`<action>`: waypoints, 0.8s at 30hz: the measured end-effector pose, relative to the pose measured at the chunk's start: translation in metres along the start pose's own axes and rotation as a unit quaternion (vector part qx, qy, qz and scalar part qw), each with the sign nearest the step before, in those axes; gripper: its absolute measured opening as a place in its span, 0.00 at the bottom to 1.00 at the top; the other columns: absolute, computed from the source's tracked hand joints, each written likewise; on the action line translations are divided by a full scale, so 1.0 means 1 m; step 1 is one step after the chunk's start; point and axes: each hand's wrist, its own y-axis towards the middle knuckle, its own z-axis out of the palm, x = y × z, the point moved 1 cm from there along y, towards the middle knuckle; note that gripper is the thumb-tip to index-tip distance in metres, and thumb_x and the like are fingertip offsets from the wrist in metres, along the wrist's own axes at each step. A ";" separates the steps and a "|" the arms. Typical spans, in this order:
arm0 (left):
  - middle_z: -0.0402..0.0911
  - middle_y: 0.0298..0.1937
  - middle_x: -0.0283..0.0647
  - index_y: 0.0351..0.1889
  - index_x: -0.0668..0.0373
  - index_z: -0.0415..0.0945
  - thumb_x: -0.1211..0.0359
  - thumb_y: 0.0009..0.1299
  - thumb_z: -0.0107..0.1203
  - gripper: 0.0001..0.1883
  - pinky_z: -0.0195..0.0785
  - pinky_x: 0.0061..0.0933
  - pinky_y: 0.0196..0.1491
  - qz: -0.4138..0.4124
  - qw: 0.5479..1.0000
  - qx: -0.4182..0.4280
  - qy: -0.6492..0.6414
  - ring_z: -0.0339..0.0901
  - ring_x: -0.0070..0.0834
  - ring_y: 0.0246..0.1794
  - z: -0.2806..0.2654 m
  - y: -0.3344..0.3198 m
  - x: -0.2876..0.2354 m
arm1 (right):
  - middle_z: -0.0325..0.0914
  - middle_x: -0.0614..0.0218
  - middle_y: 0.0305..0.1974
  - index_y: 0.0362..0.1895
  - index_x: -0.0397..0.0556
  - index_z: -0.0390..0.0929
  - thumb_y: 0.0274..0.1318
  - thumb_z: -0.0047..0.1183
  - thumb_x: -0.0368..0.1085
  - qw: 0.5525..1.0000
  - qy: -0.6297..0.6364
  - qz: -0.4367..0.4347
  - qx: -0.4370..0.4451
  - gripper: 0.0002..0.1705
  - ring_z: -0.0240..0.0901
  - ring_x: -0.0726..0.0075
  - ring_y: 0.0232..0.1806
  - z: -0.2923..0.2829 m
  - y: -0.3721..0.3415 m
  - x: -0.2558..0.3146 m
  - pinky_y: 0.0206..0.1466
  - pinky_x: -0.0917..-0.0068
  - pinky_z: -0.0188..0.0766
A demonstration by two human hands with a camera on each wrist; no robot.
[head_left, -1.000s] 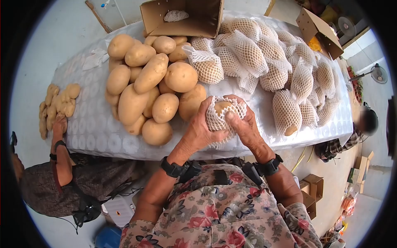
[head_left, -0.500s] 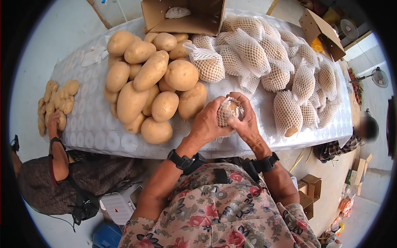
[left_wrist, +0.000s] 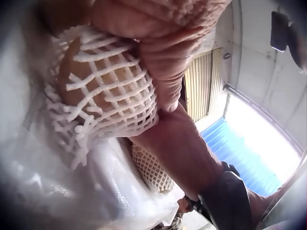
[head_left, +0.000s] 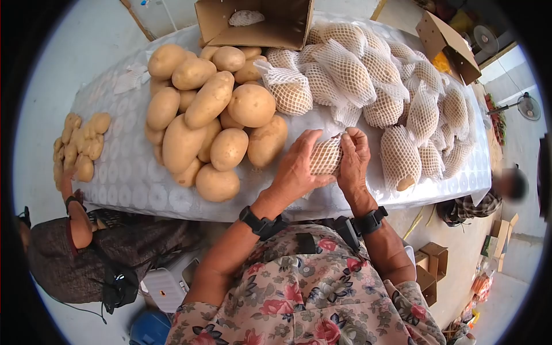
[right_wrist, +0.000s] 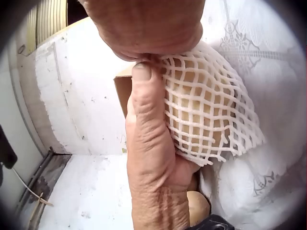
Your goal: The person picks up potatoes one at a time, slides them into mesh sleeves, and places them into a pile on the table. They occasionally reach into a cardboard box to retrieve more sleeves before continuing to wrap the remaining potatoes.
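Observation:
In the head view, a potato in a white foam net sleeve (head_left: 326,158) is held between my two hands in front of me. My left hand (head_left: 294,165) grips it from the left, thumb along its near side. At its other end my right hand (head_left: 353,161) pinches the sleeve between thumb and fingertips. Close up in the right wrist view, the sleeve's mesh (right_wrist: 204,108) is stretched over the potato, its cut edge flaring past it. The left thumb (right_wrist: 146,105) lies along the sleeve there. The left wrist view shows the open, jagged sleeve end (left_wrist: 81,129) around the potato.
Bare potatoes (head_left: 183,144) are heaped left of my hands, and netted potatoes (head_left: 345,69) are piled on the right. Behind stands an open cardboard box (head_left: 282,29). Another person's hand (head_left: 66,175) is near a smaller heap (head_left: 86,138) at the table's left end.
The netted potato has turned from end-up to lying sideways between the hands. My right hand has shifted from around its top to pinching the sleeve at the right end.

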 end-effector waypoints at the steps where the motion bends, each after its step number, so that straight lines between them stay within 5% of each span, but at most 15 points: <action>1: 0.65 0.60 0.53 0.64 0.58 0.53 0.67 0.46 0.68 0.47 0.63 0.40 0.58 0.009 1.000 0.003 0.005 0.66 0.49 0.58 -0.004 -0.005 0.001 | 0.66 0.76 0.34 0.47 0.44 0.68 0.62 0.45 0.32 1.000 0.007 -0.001 -0.003 0.11 0.60 0.85 0.32 0.000 0.001 0.002 0.37 0.86 0.63; 5: 0.65 0.60 0.54 0.65 0.58 0.52 0.67 0.47 0.68 0.47 0.62 0.40 0.59 -0.022 0.998 0.031 0.050 0.66 0.49 0.58 -0.010 -0.034 0.016 | 0.67 0.75 0.34 0.51 0.42 0.69 0.62 0.45 0.35 0.998 0.018 0.055 -0.040 0.15 0.62 0.83 0.34 -0.007 0.007 0.001 0.40 0.83 0.64; 11: 0.76 0.47 0.52 0.61 0.59 0.57 0.68 0.49 0.68 0.41 0.68 0.43 0.50 -0.118 0.991 -0.034 0.045 0.74 0.50 0.48 -0.019 -0.044 0.023 | 0.72 0.71 0.37 0.44 0.43 0.71 0.61 0.50 0.40 0.993 0.040 0.093 -0.060 0.14 0.67 0.78 0.39 -0.011 0.012 -0.010 0.46 0.80 0.66; 20: 0.77 0.34 0.43 0.46 0.61 0.64 0.68 0.53 0.68 0.26 0.72 0.28 0.35 -0.127 0.990 -0.063 0.012 0.77 0.28 0.31 -0.013 -0.048 0.029 | 0.71 0.71 0.38 0.47 0.40 0.72 0.61 0.51 0.38 0.980 -0.175 0.014 0.092 0.15 0.64 0.81 0.39 -0.027 0.021 0.012 0.46 0.81 0.64; 24: 0.77 0.35 0.37 0.43 0.64 0.66 0.71 0.59 0.64 0.19 0.70 0.22 0.35 -0.137 0.970 -0.101 -0.174 0.74 0.18 0.32 -0.001 -0.053 0.041 | 0.72 0.71 0.39 0.47 0.39 0.72 0.61 0.49 0.35 0.965 -0.237 0.028 0.113 0.14 0.64 0.81 0.39 -0.034 0.023 0.024 0.45 0.81 0.64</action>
